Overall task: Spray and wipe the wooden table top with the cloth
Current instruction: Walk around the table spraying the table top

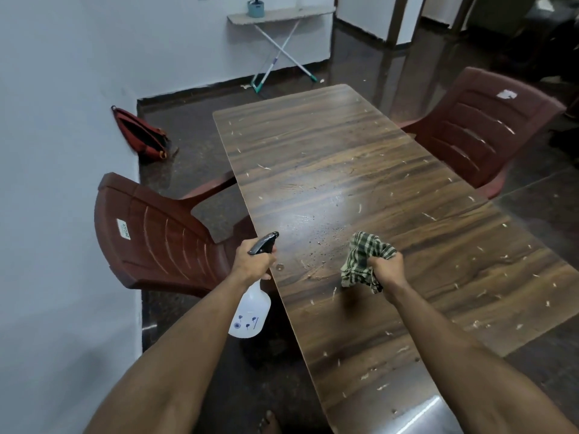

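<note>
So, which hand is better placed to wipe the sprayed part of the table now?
Right. The right hand already grips the checked cloth just above the wooden table, beside the wet droplets. The left hand holds the spray bottle off the table's edge.

- One wooden counter [360, 158] is seen.
- Two red plastic chairs [156, 239] [488, 126] are counted.
- One spray bottle [250, 314], one checked cloth [360, 258].
- One red bag [141, 136], one ironing board [282, 14].
- Two hands [253, 261] [388, 270] are noted.

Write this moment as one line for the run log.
left hand: grips spray bottle | right hand: grips cloth | table: wet patch, debris | wiping: not done
</note>
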